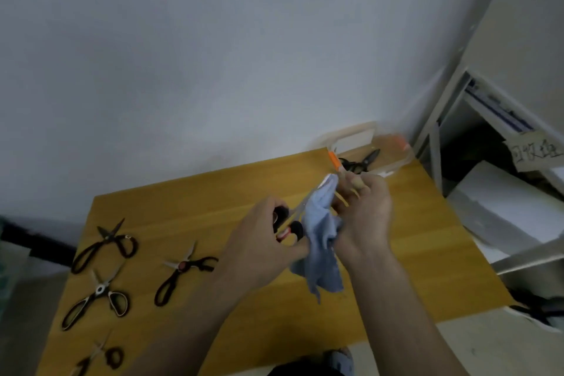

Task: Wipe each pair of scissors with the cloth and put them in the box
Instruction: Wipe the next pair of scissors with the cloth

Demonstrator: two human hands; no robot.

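My left hand (pixel 262 241) grips the black and red handles of a pair of scissors (pixel 290 223) held above the wooden table (pixel 189 201). Its blades point up and to the right into a light blue cloth (pixel 320 241). My right hand (pixel 363 217) pinches that cloth around the blades, and the rest of the cloth hangs down between my wrists. A clear plastic box (pixel 378 156) with orange clips stands at the table's far right corner and holds one dark pair of scissors (pixel 361 160).
Several more scissors lie on the left part of the table: one pair (pixel 103 246) at the back, one (pixel 183 268) nearer the middle, one (pixel 97 299) with pale-lined handles, one (pixel 97 357) at the front edge. A metal shelf (pixel 488 162) stands to the right.
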